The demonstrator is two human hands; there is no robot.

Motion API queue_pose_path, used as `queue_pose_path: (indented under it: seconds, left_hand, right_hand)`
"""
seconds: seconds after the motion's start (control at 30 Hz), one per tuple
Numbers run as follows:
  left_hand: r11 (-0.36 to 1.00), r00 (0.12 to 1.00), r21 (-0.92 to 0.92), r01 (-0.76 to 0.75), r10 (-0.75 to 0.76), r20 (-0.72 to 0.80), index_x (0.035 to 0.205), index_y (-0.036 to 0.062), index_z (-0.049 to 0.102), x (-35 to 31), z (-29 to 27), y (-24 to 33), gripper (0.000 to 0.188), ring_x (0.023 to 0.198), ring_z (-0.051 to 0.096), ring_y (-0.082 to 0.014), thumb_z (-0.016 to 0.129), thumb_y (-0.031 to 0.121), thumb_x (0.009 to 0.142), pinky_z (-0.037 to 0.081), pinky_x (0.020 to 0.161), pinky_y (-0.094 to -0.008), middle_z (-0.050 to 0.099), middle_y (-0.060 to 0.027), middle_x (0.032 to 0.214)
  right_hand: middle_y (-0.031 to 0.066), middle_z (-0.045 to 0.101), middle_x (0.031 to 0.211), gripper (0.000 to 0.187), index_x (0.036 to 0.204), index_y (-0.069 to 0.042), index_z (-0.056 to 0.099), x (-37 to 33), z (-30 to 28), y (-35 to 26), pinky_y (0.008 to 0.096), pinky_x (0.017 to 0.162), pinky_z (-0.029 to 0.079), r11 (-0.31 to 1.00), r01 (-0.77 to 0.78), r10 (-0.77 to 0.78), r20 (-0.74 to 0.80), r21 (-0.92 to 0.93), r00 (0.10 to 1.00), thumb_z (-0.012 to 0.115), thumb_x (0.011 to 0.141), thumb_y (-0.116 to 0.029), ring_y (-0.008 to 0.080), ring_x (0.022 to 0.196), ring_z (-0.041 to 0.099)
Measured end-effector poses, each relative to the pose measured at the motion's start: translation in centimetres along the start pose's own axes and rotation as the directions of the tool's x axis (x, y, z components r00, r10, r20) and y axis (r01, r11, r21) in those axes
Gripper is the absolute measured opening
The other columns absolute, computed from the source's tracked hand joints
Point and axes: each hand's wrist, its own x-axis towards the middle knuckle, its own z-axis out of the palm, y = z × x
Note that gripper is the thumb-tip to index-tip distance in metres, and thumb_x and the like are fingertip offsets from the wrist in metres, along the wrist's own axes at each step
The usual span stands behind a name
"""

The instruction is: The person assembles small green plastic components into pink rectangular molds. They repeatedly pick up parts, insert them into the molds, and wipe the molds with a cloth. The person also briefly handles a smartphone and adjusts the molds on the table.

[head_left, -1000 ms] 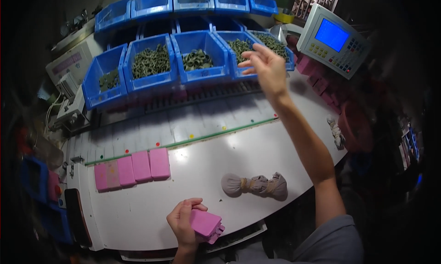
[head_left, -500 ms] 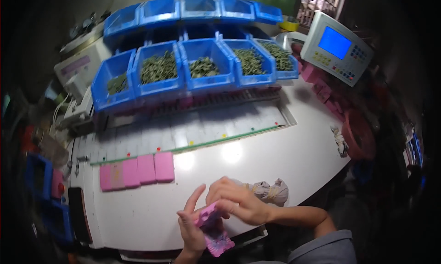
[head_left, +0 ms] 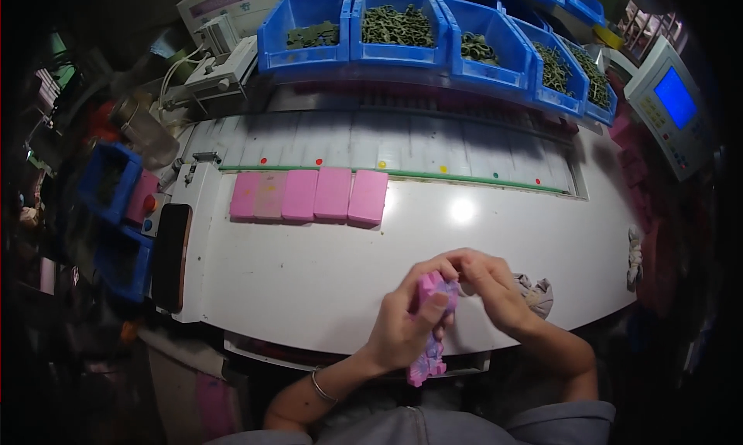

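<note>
A pink rubber mold [head_left: 427, 364] with bluish marks inside is bent in my left hand [head_left: 402, 321], above the table's front edge. The left fingers wrap behind it and the thumb presses on its face. My right hand [head_left: 495, 286] touches the mold's upper end, its fingers curled and pinched together; whatever they may hold is too small or hidden to name. Beyond my right wrist lies a greyish cloth bundle [head_left: 539, 296], partly covered by the hand. Farther left on the table, several flat pink blocks [head_left: 333, 193] stand in a row.
Blue bins [head_left: 487, 66] with small green pieces line the back of the white table [head_left: 309, 282]. A green-edged strip [head_left: 433, 176] runs before them. A dark phone-like slab [head_left: 172, 258] lies at left; a device with a blue screen [head_left: 675, 97] stands at right.
The view has shifted, so the table and bins sit differently in the picture. The mold has turned more upright and is bent, with my left hand wrapped around it and my right fingers at its top.
</note>
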Motion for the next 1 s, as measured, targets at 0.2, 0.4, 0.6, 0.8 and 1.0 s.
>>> queue_pose_path:
  seconds: [0.2,0.4,0.6,0.8,1.0]
  left_hand:
    - [1.000,0.978,-0.007,0.029,-0.030,-0.209,0.111,0.0014,0.040,1.4,-2.1,0.2,0.049,0.046,0.050,-0.0181,0.027,0.046,0.095,0.046,0.045,-0.0286,0.053,-0.0149,0.062]
    - [0.998,0.967,0.058,0.032,-0.016,-0.254,0.107,-0.0008,0.044,1.5,-2.2,-1.2,0.047,0.046,0.051,-0.0171,0.026,0.041,0.096,0.046,0.046,-0.0275,0.054,-0.0156,0.062]
    - [0.958,0.952,0.263,-0.115,0.182,-0.247,0.107,-0.0020,0.053,1.7,-1.9,-1.3,0.038,0.056,0.054,-0.0084,0.031,0.027,0.098,0.044,0.053,-0.0217,0.059,-0.0071,0.070]
    - [0.975,0.966,0.221,-0.003,0.060,-0.250,0.108,-0.0009,0.053,1.5,-2.0,-1.4,0.037,0.056,0.054,-0.0085,0.030,0.027,0.098,0.044,0.052,-0.0213,0.058,-0.0054,0.068]
    - [0.970,0.972,0.235,-0.056,0.106,-0.208,0.108,-0.0018,0.052,2.0,-1.6,-2.4,0.043,0.056,0.053,-0.0093,0.023,0.028,0.098,0.044,0.053,-0.0224,0.057,-0.0061,0.069]
  right_hand:
    - [0.0195,0.040,0.130,0.063,0.133,0.004,0.036,-2.0,-3.1,0.9,0.0368,0.092,0.040,0.275,0.146,-0.234,0.081,-0.950,0.969,0.060,0.075,0.000,0.0358,0.109,0.046]
    - [0.0212,0.042,0.133,0.073,0.134,0.006,0.036,-3.5,-1.2,0.3,0.0394,0.092,0.041,0.553,0.216,-0.253,0.085,-0.805,0.964,0.049,0.063,0.017,0.0366,0.105,0.050]
    - [0.0242,0.046,0.129,0.070,0.128,0.006,0.044,-2.2,1.4,0.2,0.0372,0.088,0.045,0.467,0.378,-0.465,0.142,-0.800,0.874,0.052,0.059,0.014,0.0353,0.100,0.053]
    - [0.0227,0.045,0.131,0.071,0.130,0.004,0.043,-2.7,0.5,-0.1,0.0372,0.088,0.045,0.555,0.375,-0.449,0.112,-0.743,0.886,0.055,0.061,0.012,0.0345,0.100,0.052]
    - [0.0227,0.046,0.130,0.070,0.129,0.002,0.045,-2.8,0.5,0.2,0.0372,0.086,0.046,0.554,0.354,-0.409,0.125,-0.754,0.904,0.055,0.061,0.012,0.0345,0.098,0.053]
